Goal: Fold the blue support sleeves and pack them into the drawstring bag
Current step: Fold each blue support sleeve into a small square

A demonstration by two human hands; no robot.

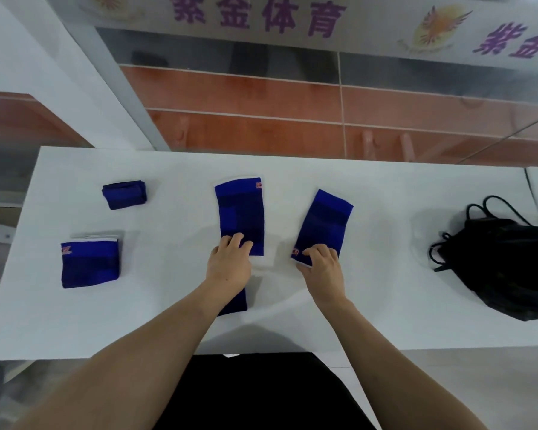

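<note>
Two long blue support sleeves lie flat in the middle of the white table (370, 299). My left hand (229, 263) rests with its fingers on the near end of the middle sleeve (240, 212). My right hand (322, 265) pinches the near end of the tilted right sleeve (323, 225). Another blue sleeve (235, 304) shows partly under my left wrist. A folded blue sleeve (90, 263) lies at the near left. At the far left sits a smaller dark blue folded bundle (124, 193). The black drawstring bag (507, 265) is slumped at the right, its cords loose.
The table's far edge runs along a glass wall with purple lettering; orange floor tiles show behind it. The near edge is close to my body. A thin cable (533, 193) trails over the table's far right corner.
</note>
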